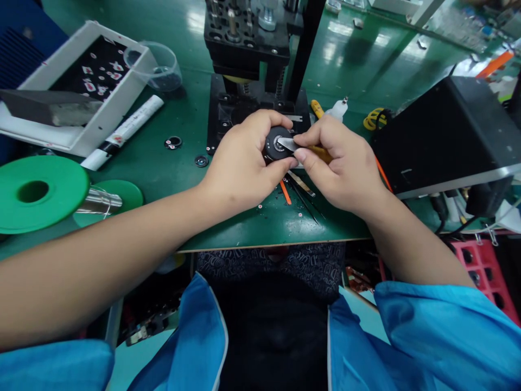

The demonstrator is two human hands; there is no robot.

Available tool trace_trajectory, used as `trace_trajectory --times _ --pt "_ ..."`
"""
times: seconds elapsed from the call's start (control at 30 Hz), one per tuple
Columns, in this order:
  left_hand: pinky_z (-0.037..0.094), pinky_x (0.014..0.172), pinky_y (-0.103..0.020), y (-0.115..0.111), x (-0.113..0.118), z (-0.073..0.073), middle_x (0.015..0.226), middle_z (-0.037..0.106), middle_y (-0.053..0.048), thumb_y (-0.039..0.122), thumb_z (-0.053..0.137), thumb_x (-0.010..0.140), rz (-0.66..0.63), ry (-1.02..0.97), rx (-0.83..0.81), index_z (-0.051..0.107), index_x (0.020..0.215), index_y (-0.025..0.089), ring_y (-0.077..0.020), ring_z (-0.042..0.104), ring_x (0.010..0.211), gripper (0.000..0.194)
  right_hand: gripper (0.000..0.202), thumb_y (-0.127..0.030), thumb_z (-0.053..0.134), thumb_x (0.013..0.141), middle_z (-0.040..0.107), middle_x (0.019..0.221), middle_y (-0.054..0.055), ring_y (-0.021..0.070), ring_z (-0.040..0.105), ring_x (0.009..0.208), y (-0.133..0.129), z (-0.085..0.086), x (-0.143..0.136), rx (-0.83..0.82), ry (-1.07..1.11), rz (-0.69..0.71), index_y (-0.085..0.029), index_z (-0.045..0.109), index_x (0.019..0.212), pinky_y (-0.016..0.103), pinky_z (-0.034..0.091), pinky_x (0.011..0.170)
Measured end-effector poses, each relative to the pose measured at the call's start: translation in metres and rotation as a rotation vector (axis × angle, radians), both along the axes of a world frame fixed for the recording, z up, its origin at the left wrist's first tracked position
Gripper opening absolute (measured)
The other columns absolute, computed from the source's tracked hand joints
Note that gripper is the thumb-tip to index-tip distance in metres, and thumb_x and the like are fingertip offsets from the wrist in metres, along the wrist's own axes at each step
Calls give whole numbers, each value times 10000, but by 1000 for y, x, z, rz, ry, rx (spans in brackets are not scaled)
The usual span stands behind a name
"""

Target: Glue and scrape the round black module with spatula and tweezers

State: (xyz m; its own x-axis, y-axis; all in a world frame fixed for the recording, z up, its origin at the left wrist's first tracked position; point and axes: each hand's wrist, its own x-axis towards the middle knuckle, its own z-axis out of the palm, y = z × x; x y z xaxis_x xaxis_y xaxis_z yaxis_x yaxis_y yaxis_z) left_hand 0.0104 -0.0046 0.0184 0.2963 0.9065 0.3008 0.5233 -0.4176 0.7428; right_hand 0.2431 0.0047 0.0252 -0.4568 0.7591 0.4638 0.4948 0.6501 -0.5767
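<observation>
My left hand is closed round the rim of a round black part with a metal ring at its centre. Between the thumb and fingers of my right hand is a flat metal blade with a rounded tip. That tip rests at the ring in the middle of the black part. The blade's rear end is hidden in my fingers. Just below lie a pair of tweezers, a thin orange stick and dark thin tools. Behind my hands stands a black press fixture.
On the left are a green solder spool, a marker, a white tray with small parts and a clear plastic cup. Two small round parts lie nearby. A black box stands at right. The table edge runs in front.
</observation>
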Motion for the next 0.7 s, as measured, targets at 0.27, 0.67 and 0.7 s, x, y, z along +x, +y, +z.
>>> trace_trajectory --times 0.27,0.67,0.7 --pt "644 1329 -558 -2 -1 6 1555 843 -89 247 710 1074 -9 56 5 699 1513 264 -376 813 1471 439 169 -380 624 1198 825 1115 78 317 790 1052 -1 -6 -2 119 -24 12 -303 733 1094 545 700 976" --pt "674 1278 -537 4 -1 0 1398 875 -73 202 826 973 -4 -5 21 763 1358 262 -378 847 1373 395 232 -434 583 1260 798 1078 57 291 793 996 5 -14 0 221 -30 55 -299 732 1146 510 710 914" --pt "676 1274 -536 5 -1 1 1399 878 -77 203 825 969 -4 -5 23 765 1366 256 -378 847 1373 406 225 -430 586 1260 802 1087 58 291 797 1005 4 -14 0 221 -23 53 -299 731 1149 509 712 918"
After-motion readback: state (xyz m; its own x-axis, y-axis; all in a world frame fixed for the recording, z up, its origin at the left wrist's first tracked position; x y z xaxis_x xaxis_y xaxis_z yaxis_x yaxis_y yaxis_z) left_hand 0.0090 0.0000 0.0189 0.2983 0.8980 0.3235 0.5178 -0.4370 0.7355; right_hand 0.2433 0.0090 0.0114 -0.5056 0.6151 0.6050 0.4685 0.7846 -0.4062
